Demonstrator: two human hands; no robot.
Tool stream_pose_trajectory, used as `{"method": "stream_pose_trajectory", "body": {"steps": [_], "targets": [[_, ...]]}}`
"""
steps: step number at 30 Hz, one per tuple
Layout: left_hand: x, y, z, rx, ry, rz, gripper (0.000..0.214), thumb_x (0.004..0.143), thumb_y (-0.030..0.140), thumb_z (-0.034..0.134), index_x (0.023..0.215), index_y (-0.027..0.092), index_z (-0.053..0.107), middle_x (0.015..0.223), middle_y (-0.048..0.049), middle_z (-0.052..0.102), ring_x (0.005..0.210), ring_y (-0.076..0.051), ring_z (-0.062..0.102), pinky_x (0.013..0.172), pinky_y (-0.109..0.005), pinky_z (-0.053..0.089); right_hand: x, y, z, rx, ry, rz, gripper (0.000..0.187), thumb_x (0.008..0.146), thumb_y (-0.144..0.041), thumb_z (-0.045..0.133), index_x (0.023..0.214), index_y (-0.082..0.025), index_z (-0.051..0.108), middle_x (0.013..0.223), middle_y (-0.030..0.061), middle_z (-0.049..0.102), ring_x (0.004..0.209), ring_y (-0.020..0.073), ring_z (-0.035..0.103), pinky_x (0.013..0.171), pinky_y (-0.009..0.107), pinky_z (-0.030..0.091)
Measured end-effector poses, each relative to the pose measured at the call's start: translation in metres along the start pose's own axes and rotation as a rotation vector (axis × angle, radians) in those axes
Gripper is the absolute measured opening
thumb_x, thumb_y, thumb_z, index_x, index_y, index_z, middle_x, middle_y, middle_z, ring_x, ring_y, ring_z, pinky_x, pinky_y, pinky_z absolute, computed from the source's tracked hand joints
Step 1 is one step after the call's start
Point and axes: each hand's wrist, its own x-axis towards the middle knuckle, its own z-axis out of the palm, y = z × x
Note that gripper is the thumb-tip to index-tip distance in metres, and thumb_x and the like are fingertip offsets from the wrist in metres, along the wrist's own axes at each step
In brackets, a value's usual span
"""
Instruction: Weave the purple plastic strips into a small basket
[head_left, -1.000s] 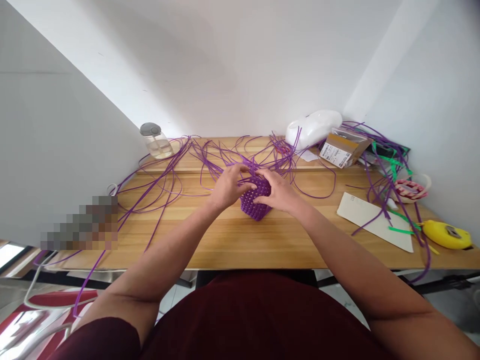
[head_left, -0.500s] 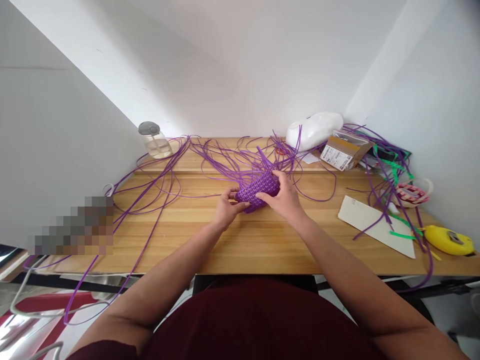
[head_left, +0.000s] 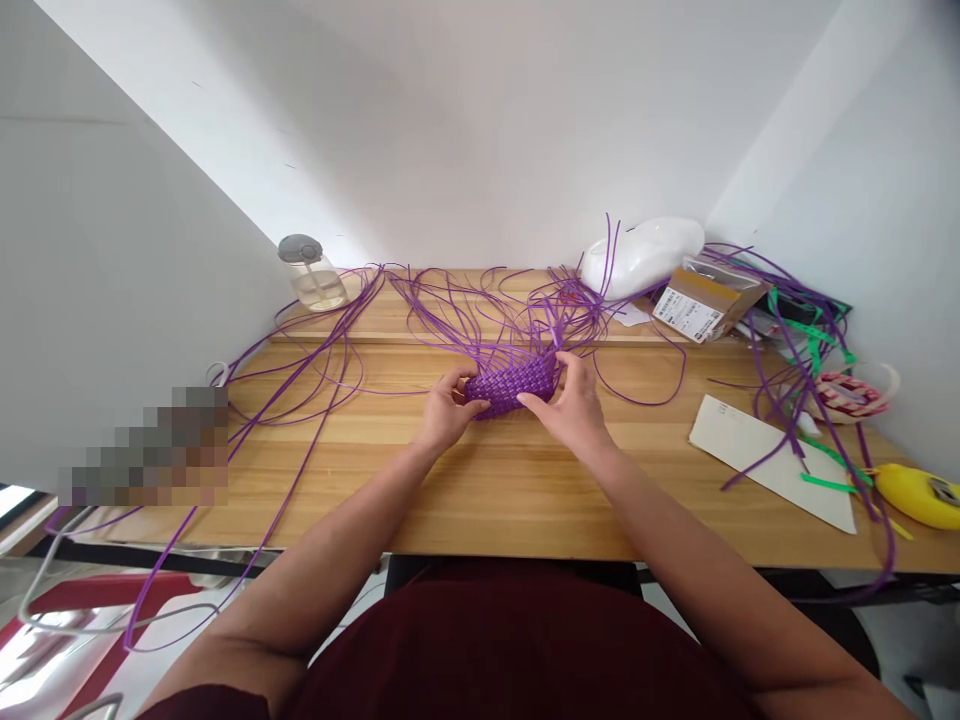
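Note:
A small purple woven piece (head_left: 513,384) lies on its side on the wooden table (head_left: 495,480), near the middle. My left hand (head_left: 446,410) grips its left end with curled fingers. My right hand (head_left: 571,400) holds its right end and lower edge, thumb on top. Long loose purple strands (head_left: 480,320) fan out from the far side of the weave across the table and over its left edge.
A clear jar with a grey lid (head_left: 309,273) stands at the back left. At the back right lie a white object (head_left: 645,255) and a cardboard box (head_left: 701,300). A white sheet (head_left: 772,460), a yellow tape measure (head_left: 916,493) and green strips (head_left: 817,345) are at the right.
The woven piece was turned from upright onto its side and moved slightly away. Both hands shifted from its top to its two ends. The loose strands swung toward the back.

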Motion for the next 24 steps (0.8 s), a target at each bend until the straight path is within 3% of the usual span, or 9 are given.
{"method": "stream_pose_trajectory", "body": {"steps": [2,5,10,14,18,24], "targets": [[0.001,0.002,-0.002,0.026,-0.011,0.008,0.047,0.06,0.02,0.08,0.106,0.021,0.067,0.075,0.0043,0.056,0.063,-0.011,0.052,0.062,-0.024,0.044,0.001,0.0,-0.003,0.005,0.058,-0.101,0.08,0.068,-0.038,0.083,0.136,-0.017,0.046,0.135,0.0189,0.052,0.128,0.0339,0.049,0.103,0.052,0.047],[0.003,0.003,-0.004,0.025,-0.033,-0.004,0.048,0.059,0.02,0.08,0.105,0.021,0.067,0.076,0.004,0.056,0.065,-0.011,0.052,0.063,-0.024,0.045,0.003,-0.001,-0.006,0.029,0.034,-0.193,0.065,0.075,-0.034,0.08,0.132,-0.02,0.052,0.128,0.0138,0.059,0.119,0.0292,0.055,0.101,0.047,0.049],[0.001,0.005,-0.006,-0.04,-0.052,-0.009,0.049,0.058,0.022,0.081,0.104,0.02,0.065,0.077,0.0037,0.058,0.069,-0.013,0.055,0.069,-0.026,0.047,0.005,-0.001,-0.006,-0.118,0.029,-0.285,0.053,0.078,-0.038,0.079,0.125,-0.02,0.061,0.116,0.0129,0.063,0.113,0.0315,0.055,0.103,0.052,0.044],[0.0,0.007,-0.008,-0.041,-0.054,0.005,0.049,0.061,0.028,0.083,0.106,0.019,0.066,0.082,0.0009,0.061,0.075,-0.014,0.057,0.073,-0.027,0.049,0.004,0.001,-0.002,-0.072,0.028,-0.218,0.055,0.076,-0.037,0.08,0.125,-0.02,0.062,0.109,0.012,0.062,0.104,0.0287,0.058,0.095,0.046,0.05],[0.0,0.005,-0.007,-0.001,0.016,0.032,0.045,0.067,0.029,0.08,0.109,0.019,0.067,0.08,0.0013,0.058,0.071,-0.013,0.054,0.07,-0.026,0.048,0.001,0.001,0.001,0.002,-0.034,-0.117,0.053,0.077,-0.035,0.077,0.125,-0.023,0.061,0.106,0.0093,0.063,0.088,0.0237,0.062,0.084,0.041,0.054],[-0.001,-0.002,-0.006,0.204,0.074,0.212,0.041,0.076,0.021,0.075,0.116,0.026,0.07,0.094,-0.0021,0.057,0.08,-0.015,0.056,0.082,-0.03,0.05,0.0,0.003,0.009,-0.012,-0.075,-0.041,0.052,0.074,-0.04,0.077,0.12,-0.022,0.059,0.105,0.0097,0.065,0.089,0.0251,0.062,0.081,0.041,0.052]]}}
